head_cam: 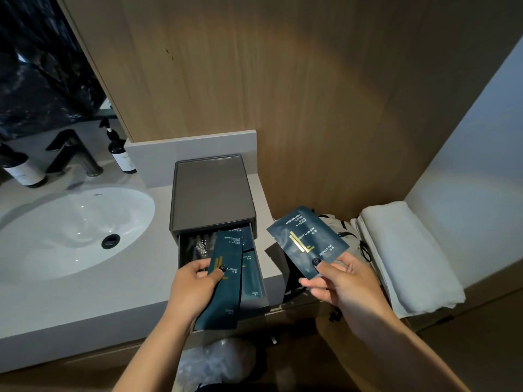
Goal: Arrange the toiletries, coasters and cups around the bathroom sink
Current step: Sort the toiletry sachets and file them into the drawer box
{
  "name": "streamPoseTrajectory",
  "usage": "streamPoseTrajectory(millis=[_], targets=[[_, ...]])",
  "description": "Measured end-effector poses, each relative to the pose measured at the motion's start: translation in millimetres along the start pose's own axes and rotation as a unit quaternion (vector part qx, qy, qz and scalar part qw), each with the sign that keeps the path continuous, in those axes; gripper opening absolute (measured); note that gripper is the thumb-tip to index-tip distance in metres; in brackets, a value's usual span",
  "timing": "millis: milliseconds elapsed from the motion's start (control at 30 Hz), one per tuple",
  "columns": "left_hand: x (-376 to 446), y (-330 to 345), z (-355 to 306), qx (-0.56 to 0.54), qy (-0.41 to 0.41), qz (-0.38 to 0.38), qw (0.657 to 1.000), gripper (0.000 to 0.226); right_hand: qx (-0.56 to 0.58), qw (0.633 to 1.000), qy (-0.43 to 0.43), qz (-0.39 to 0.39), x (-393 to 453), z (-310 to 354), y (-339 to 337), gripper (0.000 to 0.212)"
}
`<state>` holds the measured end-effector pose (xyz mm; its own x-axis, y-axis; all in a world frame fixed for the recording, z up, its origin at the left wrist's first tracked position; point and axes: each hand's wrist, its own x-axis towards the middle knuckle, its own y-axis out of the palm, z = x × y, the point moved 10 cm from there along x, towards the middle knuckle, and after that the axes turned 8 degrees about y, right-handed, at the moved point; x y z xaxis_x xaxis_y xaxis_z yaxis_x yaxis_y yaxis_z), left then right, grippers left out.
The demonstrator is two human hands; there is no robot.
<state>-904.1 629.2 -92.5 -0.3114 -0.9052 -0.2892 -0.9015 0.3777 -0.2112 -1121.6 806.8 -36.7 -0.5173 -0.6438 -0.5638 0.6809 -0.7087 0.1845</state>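
A dark grey drawer box (212,190) stands on the counter right of the white sink (70,230). Its drawer (261,302) is pulled out toward me and holds several dark blue sachets, one marked comb (252,278). My left hand (195,281) grips a long dark blue sachet (223,290) over the open drawer. My right hand (339,281) holds a wider dark blue shower cap sachet (307,241) up in the air, to the right of the box.
A black tap (73,151) and two dark pump bottles (121,154) (24,168) stand behind the sink. Folded white towels (404,256) lie on a lower shelf at the right, next to a light bag with black cords (339,224). A wood panel wall rises behind.
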Motion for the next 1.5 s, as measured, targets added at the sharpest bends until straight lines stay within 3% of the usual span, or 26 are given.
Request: streamPoseTrajectory(millis=[433,600,900,1100,1200,1333,1500], targets=[[44.1,38.6,-3.7,0.128,0.042,-0.049,0.990,0.040,-0.036,0.999,0.002,0.007,-8.8,-4.3,2.4,0.015],[37.6,42.5,-15.2,0.208,0.082,-0.026,0.974,0.051,-0.036,0.999,0.005,0.005,-13.1,-9.1,1.7,0.015],[34.8,50.0,-35.2,0.325,0.125,-0.002,0.937,0.031,-0.028,1.000,0.010,-0.003,-12.6,-12.5,11.1,0.019],[33.8,39.9,-36.4,0.416,0.159,-0.012,0.895,0.066,-0.024,1.000,0.012,0.002,-13.6,-12.0,20.0,0.019],[36.9,36.2,-31.5,0.460,0.212,0.063,0.860,0.074,-0.024,1.000,0.008,0.002,-13.3,-13.4,21.7,0.018],[39.7,44.4,-10.4,0.546,0.233,0.220,0.774,0.088,-0.017,1.000,0.018,0.013,-11.7,-18.6,30.6,0.018],[47.4,56.0,3.9,0.579,0.211,0.273,0.739,0.089,0.016,0.998,0.060,0.022,-3.3,-28.0,49.5,0.017]])
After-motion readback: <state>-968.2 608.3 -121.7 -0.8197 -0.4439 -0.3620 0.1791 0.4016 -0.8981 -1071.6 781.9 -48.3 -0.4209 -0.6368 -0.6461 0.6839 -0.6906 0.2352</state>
